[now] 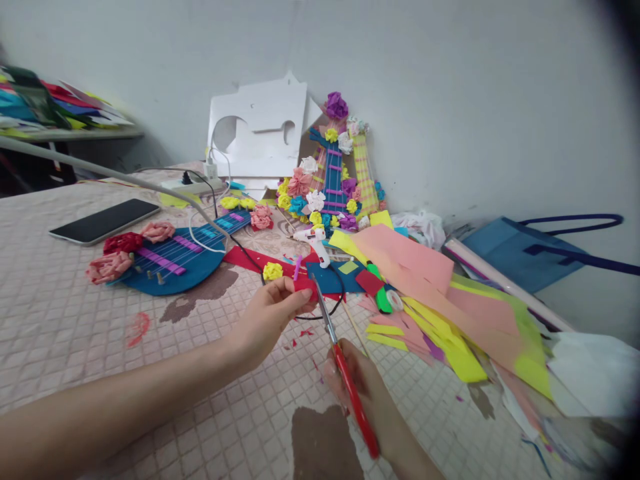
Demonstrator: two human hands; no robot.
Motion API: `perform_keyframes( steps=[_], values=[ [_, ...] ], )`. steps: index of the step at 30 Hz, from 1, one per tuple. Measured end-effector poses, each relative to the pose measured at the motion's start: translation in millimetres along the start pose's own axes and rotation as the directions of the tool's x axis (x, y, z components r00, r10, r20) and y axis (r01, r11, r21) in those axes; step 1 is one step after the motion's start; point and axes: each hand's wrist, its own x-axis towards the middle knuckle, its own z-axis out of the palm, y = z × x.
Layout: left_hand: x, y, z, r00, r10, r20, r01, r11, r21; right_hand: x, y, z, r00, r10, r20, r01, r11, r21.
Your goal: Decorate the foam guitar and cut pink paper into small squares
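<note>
My left hand [270,319] pinches a small red paper piece [304,285] between thumb and fingers, held above the quilted surface. My right hand [361,393] is closed round red-handled scissors [350,387], whose metal blades [323,307] point up to the red piece and meet its edge. Tiny red scraps [305,332] lie beneath the hands. A blue paper guitar [173,257] with pink and red paper roses lies to the left.
A white glue gun [316,241] and its black cable lie just beyond the hands. Pink and yellow foam sheets [450,300] pile to the right. A phone [103,221] lies at far left. Flower-decorated paper guitars [335,173] lean against the wall, with a blue bag [525,250] at right.
</note>
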Motion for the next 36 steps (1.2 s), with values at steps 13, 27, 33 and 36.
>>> perform_keyframes(
  steps=[13,27,33,36],
  values=[
    [0,2,1.8,1.0,-0.001,0.003,0.001,1.0,-0.019,1,5,1,1.0,-0.004,-0.008,0.003,0.999,-0.039],
    [0,1,1.1,1.0,-0.001,0.002,0.001,1.0,-0.011,0,2,-2,1.0,-0.012,0.015,0.012,1.0,-0.022],
    [0,2,1.2,1.0,-0.003,0.006,0.004,1.0,-0.025,1,5,-1,1.0,-0.019,0.007,0.02,0.997,-0.069],
    [-1,2,1.2,1.0,-0.008,0.009,0.008,1.0,-0.025,3,8,0,1.0,-0.003,-0.009,0.003,0.998,-0.061]
  ],
)
